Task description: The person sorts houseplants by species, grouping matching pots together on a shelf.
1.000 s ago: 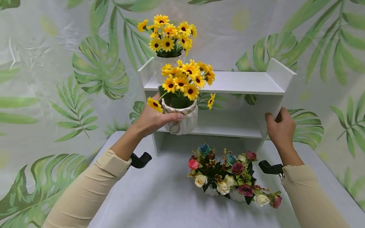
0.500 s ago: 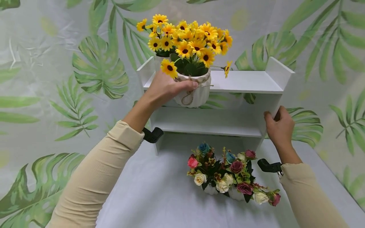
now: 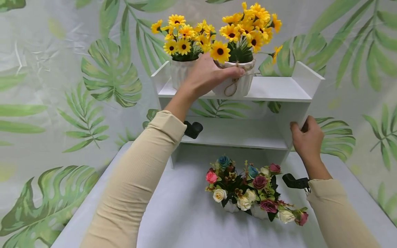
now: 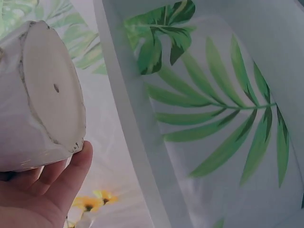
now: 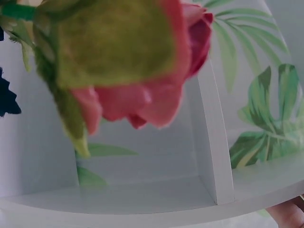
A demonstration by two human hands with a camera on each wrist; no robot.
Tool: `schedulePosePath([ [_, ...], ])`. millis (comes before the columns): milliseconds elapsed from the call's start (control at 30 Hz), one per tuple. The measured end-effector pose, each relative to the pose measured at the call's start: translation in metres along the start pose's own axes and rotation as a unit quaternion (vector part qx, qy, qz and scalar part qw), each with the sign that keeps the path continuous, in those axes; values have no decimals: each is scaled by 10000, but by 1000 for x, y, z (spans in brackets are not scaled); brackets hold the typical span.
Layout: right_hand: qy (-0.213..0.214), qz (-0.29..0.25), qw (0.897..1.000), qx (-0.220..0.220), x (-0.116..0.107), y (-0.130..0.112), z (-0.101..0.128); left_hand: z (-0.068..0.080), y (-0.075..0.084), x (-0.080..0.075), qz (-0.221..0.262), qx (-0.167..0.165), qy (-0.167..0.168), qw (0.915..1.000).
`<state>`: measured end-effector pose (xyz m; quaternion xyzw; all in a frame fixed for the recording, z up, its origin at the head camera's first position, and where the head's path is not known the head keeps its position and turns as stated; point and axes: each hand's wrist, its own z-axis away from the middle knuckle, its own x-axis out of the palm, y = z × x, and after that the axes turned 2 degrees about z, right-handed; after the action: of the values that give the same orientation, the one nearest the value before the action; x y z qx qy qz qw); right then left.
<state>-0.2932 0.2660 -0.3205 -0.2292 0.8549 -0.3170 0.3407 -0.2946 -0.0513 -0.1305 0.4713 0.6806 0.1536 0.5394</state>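
Note:
My left hand (image 3: 207, 75) grips a white ribbed flower pot (image 3: 238, 82) of yellow sunflowers with twine round its rim, thumb across the front. The pot is at the front edge of the top board of a white shelf unit (image 3: 279, 89). In the left wrist view the underside of the held pot (image 4: 54, 90) shows, apart from the board. A second sunflower pot (image 3: 180, 72) stands at the left end of the top board, partly behind my left hand. My right hand (image 3: 308, 139) holds the right side panel of the unit; some of its fingers are hidden.
Two pots of mixed artificial roses (image 3: 258, 182) stand on the white-covered table (image 3: 186, 217) in front of the unit. A pink rose (image 5: 142, 104) fills much of the right wrist view. Behind hangs a leaf-patterned cloth (image 3: 111, 72).
My left hand has carried the sunflower pot up and to the right, from in front of the middle level to the top board's front edge. My right hand stays on the side panel.

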Motion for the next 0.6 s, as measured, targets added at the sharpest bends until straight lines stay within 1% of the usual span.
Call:
schedulePosePath([
  [33, -13, 18, 10000, 21, 0, 0, 0, -3, 1, 2, 62, -58, -19, 10000],
  [100, -15, 16, 10000, 34, 0, 0, 0, -7, 3, 8, 242, -75, 54, 9997],
  [200, -6, 37, 10000, -4, 2, 0, 0, -12, 2, 17, 471, -228, 88, 9986],
  [267, 17, 52, 10000, -44, 2, 0, 0, -15, 0, 24, 634, -193, 116, 9977],
  [333, 26, 49, 10000, -60, 2, -1, 0, -16, -2, 29, 683, -310, 34, 9972],
  [400, 50, 37, 10000, -45, 1, -1, 0, -18, -4, 32, 747, -320, 1, 9967],
  [600, 61, 71, 9999, 48, 1, 0, 0, -26, -7, 40, 907, -396, 57, 9951],
])
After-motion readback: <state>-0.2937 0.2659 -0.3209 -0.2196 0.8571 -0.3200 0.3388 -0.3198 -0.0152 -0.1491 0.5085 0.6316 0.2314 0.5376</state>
